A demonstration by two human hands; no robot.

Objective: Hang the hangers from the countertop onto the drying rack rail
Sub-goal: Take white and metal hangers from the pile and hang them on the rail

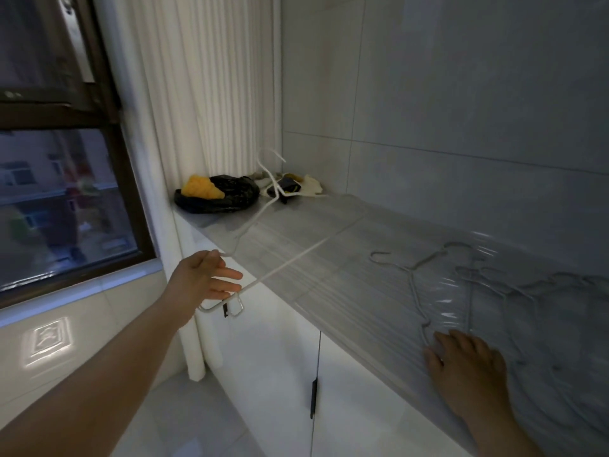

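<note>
Countertop bears hangers; left hand holds one

My right hand covers part of the tangled hangers, which blur into the countertop; the pile runs off the right edge, its count unclear.

The scene is dim and bluish, lit by weak dusk light from the window on the left. Plastic film on the tabletop throws small white glints at the near right. Motion blur smears the far wall; wide-angle bending curves the edges.
</note>
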